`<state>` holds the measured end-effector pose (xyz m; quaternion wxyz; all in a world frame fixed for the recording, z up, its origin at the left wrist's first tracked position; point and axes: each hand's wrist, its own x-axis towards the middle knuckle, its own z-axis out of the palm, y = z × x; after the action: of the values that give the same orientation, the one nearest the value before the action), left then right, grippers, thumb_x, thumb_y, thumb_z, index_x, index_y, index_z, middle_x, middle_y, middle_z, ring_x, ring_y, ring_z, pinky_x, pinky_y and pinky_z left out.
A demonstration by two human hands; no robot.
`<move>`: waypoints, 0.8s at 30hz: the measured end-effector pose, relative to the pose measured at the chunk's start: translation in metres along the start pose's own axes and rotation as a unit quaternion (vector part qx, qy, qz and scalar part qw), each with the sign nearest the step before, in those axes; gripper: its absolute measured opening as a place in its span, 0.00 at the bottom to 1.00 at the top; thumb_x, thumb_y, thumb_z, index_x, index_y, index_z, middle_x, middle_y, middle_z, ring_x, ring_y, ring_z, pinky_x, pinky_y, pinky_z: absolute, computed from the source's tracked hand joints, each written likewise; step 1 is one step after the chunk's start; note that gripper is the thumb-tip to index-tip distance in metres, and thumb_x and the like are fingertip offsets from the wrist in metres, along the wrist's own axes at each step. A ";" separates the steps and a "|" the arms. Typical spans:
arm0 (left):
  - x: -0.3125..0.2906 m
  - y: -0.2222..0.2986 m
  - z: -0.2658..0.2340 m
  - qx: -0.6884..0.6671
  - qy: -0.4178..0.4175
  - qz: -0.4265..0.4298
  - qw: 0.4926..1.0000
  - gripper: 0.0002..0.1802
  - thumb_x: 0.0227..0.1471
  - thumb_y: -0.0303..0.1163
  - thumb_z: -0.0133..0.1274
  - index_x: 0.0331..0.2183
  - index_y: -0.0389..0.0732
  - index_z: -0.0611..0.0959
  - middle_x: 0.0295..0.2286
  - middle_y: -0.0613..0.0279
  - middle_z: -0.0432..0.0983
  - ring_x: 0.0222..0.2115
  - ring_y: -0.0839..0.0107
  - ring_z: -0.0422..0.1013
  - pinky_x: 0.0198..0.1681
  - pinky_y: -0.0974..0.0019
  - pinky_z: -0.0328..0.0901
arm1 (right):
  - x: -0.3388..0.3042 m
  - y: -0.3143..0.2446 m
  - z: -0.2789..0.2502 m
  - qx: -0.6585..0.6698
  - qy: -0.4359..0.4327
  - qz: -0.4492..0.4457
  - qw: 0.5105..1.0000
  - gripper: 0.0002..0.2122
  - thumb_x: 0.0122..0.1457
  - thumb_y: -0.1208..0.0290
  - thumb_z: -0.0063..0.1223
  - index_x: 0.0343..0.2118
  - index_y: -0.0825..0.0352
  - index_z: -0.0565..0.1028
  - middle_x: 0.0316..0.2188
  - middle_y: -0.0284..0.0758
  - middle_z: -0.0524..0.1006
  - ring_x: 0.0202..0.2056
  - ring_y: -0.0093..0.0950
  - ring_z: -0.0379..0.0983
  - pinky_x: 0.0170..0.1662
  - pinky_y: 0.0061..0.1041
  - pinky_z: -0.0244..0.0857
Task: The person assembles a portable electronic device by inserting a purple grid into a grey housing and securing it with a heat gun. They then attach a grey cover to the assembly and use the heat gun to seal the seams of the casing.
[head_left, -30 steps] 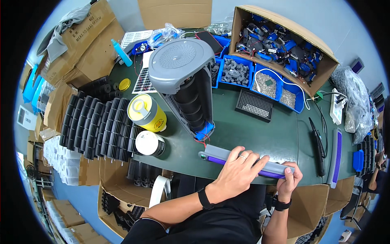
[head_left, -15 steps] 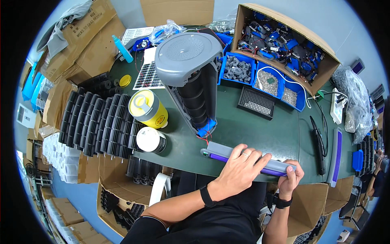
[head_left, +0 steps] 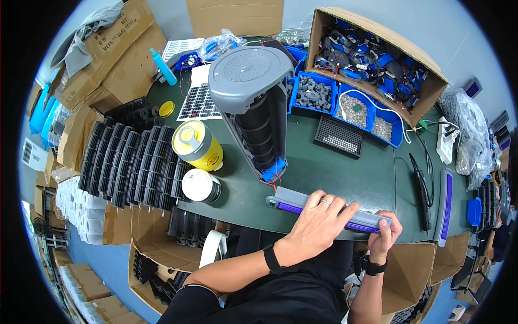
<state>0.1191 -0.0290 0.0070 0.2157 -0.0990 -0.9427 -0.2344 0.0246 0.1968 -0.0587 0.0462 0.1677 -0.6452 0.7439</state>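
A long grey-and-purple bar (head_left: 288, 200) lies across the front edge of the green table, its right end toward me. My left hand (head_left: 318, 224) is closed over the middle of it, fingers bent across the grey top. At the right end, my right hand (head_left: 385, 233) grips the bar with the thumb on top; its other fingers are partly hidden. Thin red wires (head_left: 274, 181) run from near the bar's left end to the foot of a tall grey housing (head_left: 244, 102). Black ribbed rollers (head_left: 263, 132) and a blue part (head_left: 274, 169) show inside the housing.
Left of the housing stand a yellow lidded cup (head_left: 198, 146), a white-lidded tub (head_left: 202, 186) and black ribbed rollers (head_left: 127, 162). Behind are blue parts bins (head_left: 314, 93), a black perforated tray (head_left: 339, 137) and a carton (head_left: 431, 102). A corded black tool (head_left: 420, 191) and another purple bar (head_left: 444, 208) lie right.
Both hands keep their hold on the bar, and it stays almost in place. The whole view has shifted very slightly.
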 end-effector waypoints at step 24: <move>0.053 0.010 -0.145 0.023 0.191 0.160 0.968 0.34 0.51 0.32 0.70 0.61 0.39 0.82 0.54 0.46 0.78 0.56 0.42 0.72 0.62 0.47 0.65 | -0.030 0.001 0.163 0.397 -0.098 0.250 0.878 0.21 0.66 0.79 0.62 0.62 0.67 0.72 0.60 0.37 0.76 0.61 0.34 0.75 0.67 0.41 0.68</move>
<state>0.1270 -0.0859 0.1505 0.4285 -0.1973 -0.8611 -0.1895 0.0840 0.0420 -0.0508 -0.2753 0.0769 -0.3173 0.9042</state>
